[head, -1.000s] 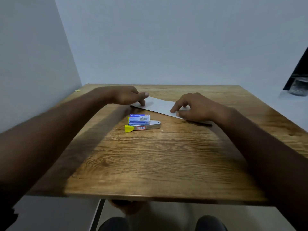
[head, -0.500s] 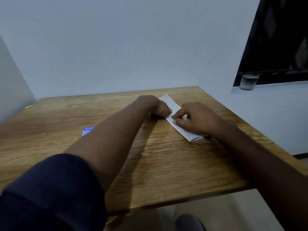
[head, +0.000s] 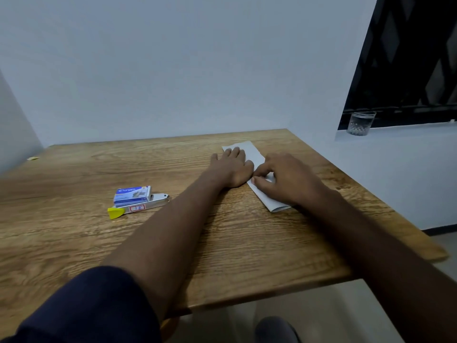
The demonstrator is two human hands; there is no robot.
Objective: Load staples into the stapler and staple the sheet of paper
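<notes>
Hands (head: 232, 167) flat on folded paper strip (head: 254, 154), grainy wooden table (head: 123, 243)

The paper (head: 254, 154) lies on the table (head: 99, 243), far back and to the right. The left hand (head: 233, 167) lies flat on its left side. The right hand (head: 282, 180) sits on it just to the right, and the two hands touch. The stapler (head: 141, 208) lies well to the left of the hands. The staple box (head: 132, 193) sits right behind the stapler, touching it. A glass (head: 361, 123) stands on a ledge (head: 408, 131) far right, off the table.
</notes>
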